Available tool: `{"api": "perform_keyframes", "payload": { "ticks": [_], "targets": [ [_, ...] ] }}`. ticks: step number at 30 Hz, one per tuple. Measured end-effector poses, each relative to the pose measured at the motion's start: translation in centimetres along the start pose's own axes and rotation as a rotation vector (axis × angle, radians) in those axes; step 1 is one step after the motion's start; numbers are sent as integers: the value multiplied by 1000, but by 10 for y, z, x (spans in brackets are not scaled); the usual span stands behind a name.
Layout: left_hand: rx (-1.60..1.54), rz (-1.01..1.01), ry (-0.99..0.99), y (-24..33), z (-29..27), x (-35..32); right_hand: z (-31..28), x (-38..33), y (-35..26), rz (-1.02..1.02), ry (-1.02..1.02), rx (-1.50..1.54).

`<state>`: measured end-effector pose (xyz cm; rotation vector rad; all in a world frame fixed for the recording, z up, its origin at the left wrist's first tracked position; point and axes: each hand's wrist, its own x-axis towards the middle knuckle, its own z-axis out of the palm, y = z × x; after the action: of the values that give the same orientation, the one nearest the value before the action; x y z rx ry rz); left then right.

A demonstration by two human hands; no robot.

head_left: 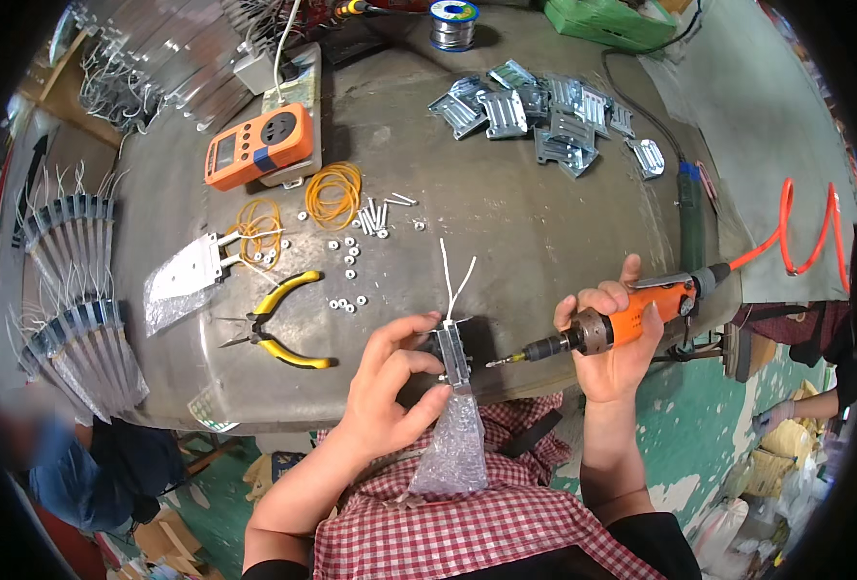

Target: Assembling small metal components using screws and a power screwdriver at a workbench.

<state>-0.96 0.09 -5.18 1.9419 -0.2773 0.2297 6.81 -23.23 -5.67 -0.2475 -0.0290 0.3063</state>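
Between the fingers and thumb of my left hand (388, 394) is a narrow part with metal plates (454, 353), held upright at the table's front edge. Two white wires (450, 290) rise from its top, and a bubble-wrap sleeve (455, 449) hangs below against the checked apron. My right hand (617, 358) grips an orange power screwdriver (641, 314), its fingers wrapped round the body. The driver's bit (499, 362) points left at the part's side, with a small gap visible. A similar wrapped part (185, 280) lies at the left.
Yellow-black pliers (275, 329), small white rings (350, 260), screws (370, 218) and yellow rubber bands (334, 195) lie left of centre. Metal plates (544, 111) are piled at the back, near a solder spool (453, 27). An orange meter (259, 145) stands back left. A red coiled hose (786, 232) reaches the driver.
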Motion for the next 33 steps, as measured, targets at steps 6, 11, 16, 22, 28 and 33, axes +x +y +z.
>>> {"api": "perform_keyframes", "payload": {
  "ticks": [6,11,16,22,28,33],
  "targets": [
    [-17,13,12,-2,4,1,-4,-5,7,-30,77,-2],
    [-43,32,11,-6,5,0,0,-5,16,-6,107,-16],
    [-36,36,15,-6,5,-1,-1,-5,14,-40,121,-10],
    [5,8,25,-3,3,0,2,-4,18,-45,114,-28],
    [596,174,55,10,-5,4,4,-7,19,-43,111,-24],
    [357,161,22,5,-4,5,3,-8,23,-34,122,-17]
  ]
}}
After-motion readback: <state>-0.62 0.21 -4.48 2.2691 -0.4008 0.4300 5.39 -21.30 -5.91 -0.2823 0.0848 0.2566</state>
